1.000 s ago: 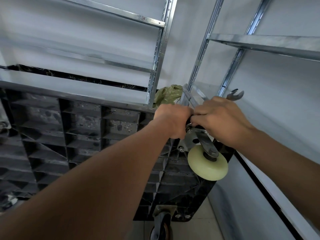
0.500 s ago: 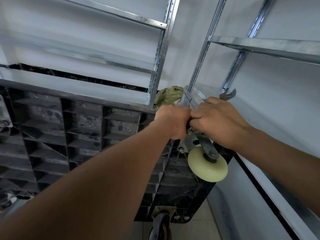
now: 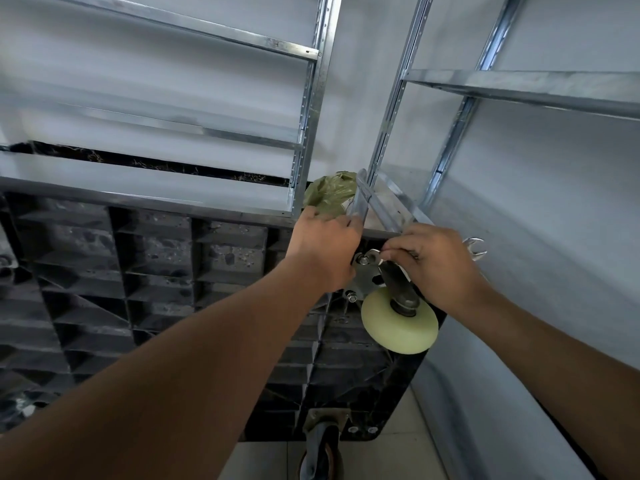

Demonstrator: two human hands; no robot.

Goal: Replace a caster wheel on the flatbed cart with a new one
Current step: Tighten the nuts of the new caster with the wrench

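The flatbed cart (image 3: 145, 278) stands on edge, ribbed underside facing the viewer. The cream caster wheel (image 3: 400, 323) sits at its far right corner, directly below both hands, axle pointing toward the viewer. The right hand (image 3: 440, 268), nearer, grips a wrench (image 3: 474, 249) whose shaft runs left to a bolt (image 3: 363, 260) on the mounting plate (image 3: 369, 277). The left hand (image 3: 325, 244) curls over the cart's upper edge. A green bag (image 3: 330, 194) lies behind; contents unseen.

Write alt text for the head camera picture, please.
Two bare hands work a wrench at the mounting plate of a cream caster wheel on an upturned black cart. The right hand grips the wrench; the left hand holds the cart's edge. Metal shelves stand behind.
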